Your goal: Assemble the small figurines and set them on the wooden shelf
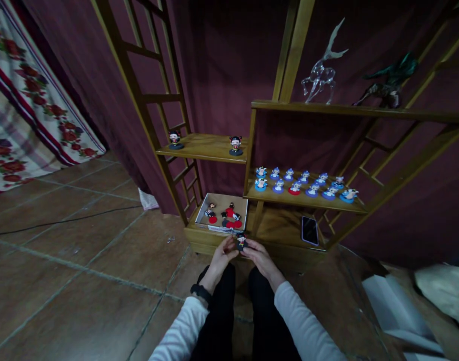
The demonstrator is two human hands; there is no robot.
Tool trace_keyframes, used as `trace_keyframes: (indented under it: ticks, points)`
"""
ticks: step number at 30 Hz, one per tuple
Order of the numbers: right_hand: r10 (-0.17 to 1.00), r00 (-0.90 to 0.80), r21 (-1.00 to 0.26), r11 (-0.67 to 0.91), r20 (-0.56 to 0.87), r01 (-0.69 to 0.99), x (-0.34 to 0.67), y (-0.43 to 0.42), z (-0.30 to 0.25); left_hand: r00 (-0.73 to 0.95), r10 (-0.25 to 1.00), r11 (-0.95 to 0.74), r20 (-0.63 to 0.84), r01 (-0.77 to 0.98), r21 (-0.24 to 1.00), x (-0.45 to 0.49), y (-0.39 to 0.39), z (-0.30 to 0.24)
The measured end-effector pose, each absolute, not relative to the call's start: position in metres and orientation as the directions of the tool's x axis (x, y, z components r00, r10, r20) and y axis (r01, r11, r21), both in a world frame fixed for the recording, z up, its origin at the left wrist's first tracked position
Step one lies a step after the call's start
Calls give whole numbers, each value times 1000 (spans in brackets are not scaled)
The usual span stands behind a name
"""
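Note:
Between my two hands, in front of the lowest shelf, is a small black-haired figurine (242, 241) on a dark base. My left hand (225, 253) grips it from the left, fingers curled at its side. From the right, my right hand (258, 253) has its fingertips closed on the base. Just beyond stands an open cardboard box (203, 210) holding several similar figurines, some with red bases, lying in disorder. Two like figurines stand on the shelf above: a left one (174, 140) and a right one (235, 145).
Two rows of small blue and white figurines (288, 174) stand on the right shelf. A phone (309, 230) lies below them. On the top shelf are a clear deer ornament (320, 75) and a dark green statue (389, 82). A pale box (398, 306) rests on the floor at right.

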State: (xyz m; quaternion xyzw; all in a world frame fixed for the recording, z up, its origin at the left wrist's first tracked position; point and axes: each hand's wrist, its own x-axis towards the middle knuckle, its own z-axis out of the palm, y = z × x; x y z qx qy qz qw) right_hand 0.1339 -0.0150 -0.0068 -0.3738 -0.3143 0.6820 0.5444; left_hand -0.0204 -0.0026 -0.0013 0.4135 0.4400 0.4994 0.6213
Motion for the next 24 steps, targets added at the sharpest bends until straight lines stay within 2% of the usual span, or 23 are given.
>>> trace_keyframes:
  ticks: [4, 8, 18, 24]
  points:
    - [977, -160, -862, -200, -141, -465, 130, -14, -7, 245, 964, 186, -106, -330, 926, -16, 5, 1]
    - [981, -140, -858, -186, -135, -479, 128, -11, -9, 240, 965, 188, -110, -334, 924, -15, 11, -4]
    - [982, -58, -884, -188, -181, -428, 128, -4, -17, 224, 969, 155, -106, -215, 964, -10, 20, -16]
    - [986, -16, -909, -157, -163, -387, 127, -4, -19, 219, 970, 152, -102, -226, 962, -5, 19, -18]
